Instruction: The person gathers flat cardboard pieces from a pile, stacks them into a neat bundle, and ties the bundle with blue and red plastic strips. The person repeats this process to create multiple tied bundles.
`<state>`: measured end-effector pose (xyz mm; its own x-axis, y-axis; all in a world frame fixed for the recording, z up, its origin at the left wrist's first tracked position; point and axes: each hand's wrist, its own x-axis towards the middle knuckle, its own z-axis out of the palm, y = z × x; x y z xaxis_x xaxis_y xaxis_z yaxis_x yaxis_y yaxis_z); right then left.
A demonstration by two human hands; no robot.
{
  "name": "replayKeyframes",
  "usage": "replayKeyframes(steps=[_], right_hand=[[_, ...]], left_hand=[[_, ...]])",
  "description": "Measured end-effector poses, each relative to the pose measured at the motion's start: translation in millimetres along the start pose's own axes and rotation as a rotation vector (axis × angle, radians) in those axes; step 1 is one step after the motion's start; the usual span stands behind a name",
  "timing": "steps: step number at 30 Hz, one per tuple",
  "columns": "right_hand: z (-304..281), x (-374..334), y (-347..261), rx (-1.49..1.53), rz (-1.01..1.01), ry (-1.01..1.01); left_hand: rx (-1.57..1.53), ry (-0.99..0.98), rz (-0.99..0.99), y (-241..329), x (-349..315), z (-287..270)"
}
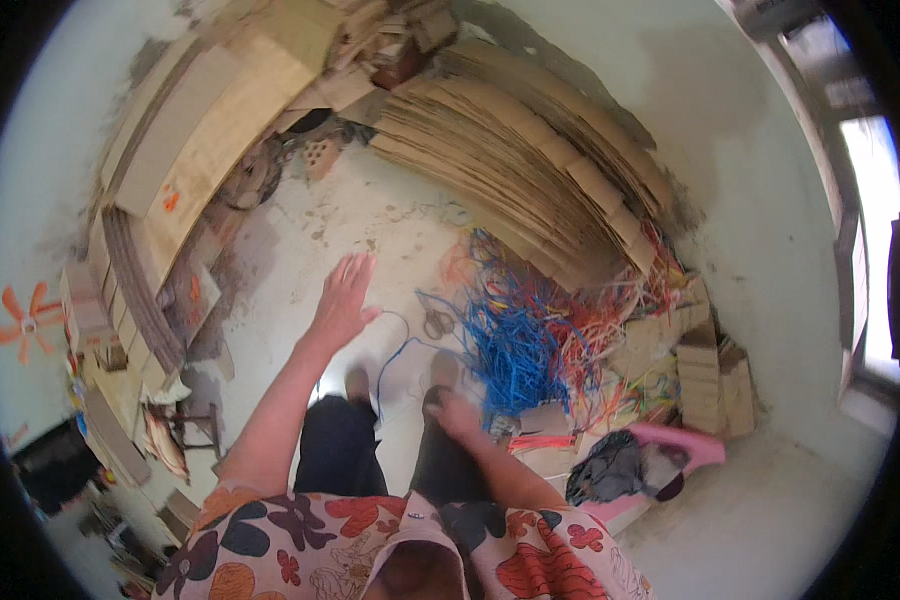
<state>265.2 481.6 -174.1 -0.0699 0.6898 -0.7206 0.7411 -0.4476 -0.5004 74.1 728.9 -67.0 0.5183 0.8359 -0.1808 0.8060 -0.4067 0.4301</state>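
Observation:
My left hand [342,305] reaches forward over the pale floor, empty, with its fingers stretched out and the thumb held apart. It is nearest to a thin blue strap [406,345] that curls over the floor by my feet. My right hand [454,414] hangs low in front of my right trouser leg [442,465]; its fingers are blurred, and whether they hold anything is unclear. To its right lies a tangled heap of blue plastic straps [515,345], with red and white straps [595,335] mixed in. A small dark looped thing [437,322] rests beside the heap.
Flattened cardboard sheets [510,150] lean in a thick stack along the far wall. More cardboard [205,130] stands at the left. At the right are cardboard pieces [715,380] and a pink plastic seat [705,447] with a dark plastic bag [610,468] on it.

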Motion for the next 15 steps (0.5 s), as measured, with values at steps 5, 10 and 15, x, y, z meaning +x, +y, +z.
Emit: replayKeyframes(steps=[5, 10, 15], right_hand=[[40, 139, 75, 0.053, 0.172, 0.248], [-13, 230, 49, 2.135, 0.624, 0.685], [-25, 356, 50, 2.489, 0.403, 0.805]], left_hand=[[0.081, -0.059, 0.276, 6, 160, 24], [0.314, -0.129, 0.426, 7, 325, 89], [0.322, -0.105, 0.771, 4, 440, 134]])
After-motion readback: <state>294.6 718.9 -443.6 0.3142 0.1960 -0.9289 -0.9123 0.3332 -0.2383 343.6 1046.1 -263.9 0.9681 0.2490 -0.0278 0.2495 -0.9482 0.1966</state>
